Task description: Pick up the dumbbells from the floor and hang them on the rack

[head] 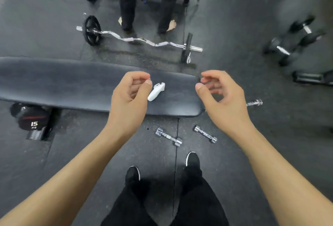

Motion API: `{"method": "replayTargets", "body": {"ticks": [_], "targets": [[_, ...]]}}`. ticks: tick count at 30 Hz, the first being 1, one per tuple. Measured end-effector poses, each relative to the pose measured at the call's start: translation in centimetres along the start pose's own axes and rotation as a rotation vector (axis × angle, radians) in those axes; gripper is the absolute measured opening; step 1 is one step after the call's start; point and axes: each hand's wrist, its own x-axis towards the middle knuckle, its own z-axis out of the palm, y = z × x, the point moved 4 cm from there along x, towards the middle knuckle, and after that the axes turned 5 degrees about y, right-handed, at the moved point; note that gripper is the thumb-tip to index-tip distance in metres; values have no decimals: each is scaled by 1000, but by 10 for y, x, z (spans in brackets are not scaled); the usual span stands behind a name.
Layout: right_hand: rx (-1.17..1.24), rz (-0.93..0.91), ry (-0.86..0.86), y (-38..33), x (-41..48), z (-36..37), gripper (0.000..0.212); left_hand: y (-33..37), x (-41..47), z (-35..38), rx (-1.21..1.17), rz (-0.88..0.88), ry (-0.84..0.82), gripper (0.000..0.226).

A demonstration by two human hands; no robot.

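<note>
- Behind my left hand [129, 97] I see the bench pad [63, 83], matt black with a faint grey sheen.
- Just beside that hand's thumb, the controller [156, 91] is plain white.
- Below and between it and my right hand [221, 96], the left small dumbbell [168, 137] and the right small dumbbell [205, 134] are both bright chrome.
- The floor [72, 162] is dark grey with fine pale speckles.
- Well left of my left hand, the big dumbbell [31, 119] is black with a red stripe and a white 15.
- Beyond both hands, the curl bar [137, 40] is silver, its plates black.
- Well right of my right hand, the blurred hex dumbbells [292, 45] show black heads and silver handles.
- My shoes [133, 173] are black with white sole edges.
</note>
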Motion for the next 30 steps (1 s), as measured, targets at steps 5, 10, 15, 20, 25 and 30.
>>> {"method": "replayTargets", "body": {"ticks": [5,10,15,20,25,30], "targets": [[-19,212,158,77,-56,23,18,-76,7,10,40,-40,-134,14],[-44,365,244,189,-99,60,16,-206,1,42,113,-156,-177,13],[-85,484,273,339,-135,117,22,-367,-3,87,190,-232,-235,13],[-108,593,233,482,-168,182,25,-518,10,135,297,-288,-235,14],[-81,773,158,610,-185,234,28,-643,39,167,407,-336,-163,10],[-14,1014,110,702,-190,279,51,-734,69,180,513,-392,-196,7]]}}
